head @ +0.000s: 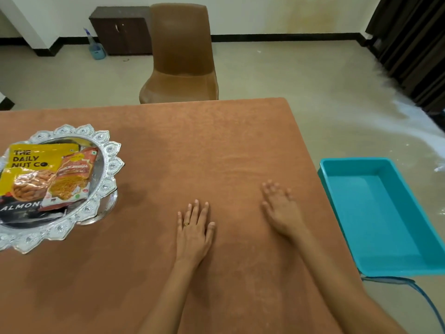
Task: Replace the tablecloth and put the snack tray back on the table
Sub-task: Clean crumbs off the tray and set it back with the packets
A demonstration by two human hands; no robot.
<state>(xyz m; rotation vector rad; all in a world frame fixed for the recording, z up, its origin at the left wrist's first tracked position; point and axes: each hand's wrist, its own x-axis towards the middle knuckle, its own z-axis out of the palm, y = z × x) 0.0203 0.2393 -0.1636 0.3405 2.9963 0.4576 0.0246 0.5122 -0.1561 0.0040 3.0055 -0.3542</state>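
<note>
An orange-brown tablecloth [192, 153] covers the table. On its left side stands a silver snack tray [110, 162] with a scalloped rim, holding a yellow almond packet [29, 174] and an orange snack packet [69, 179]. My left hand [193, 230] lies flat on the cloth with straight fingers, a ring on one finger. My right hand [280, 206] also rests flat on the cloth, fingers spread, a little blurred, to the right of the left hand. Neither hand holds anything.
A teal plastic tub [375, 213] stands on a stand off the table's right edge. A brown plastic chair [180, 61] stands behind the far edge. A dark cabinet [120, 30] and a blue spray bottle [96, 47] are by the back wall. Dark curtains [409, 44] hang at the right.
</note>
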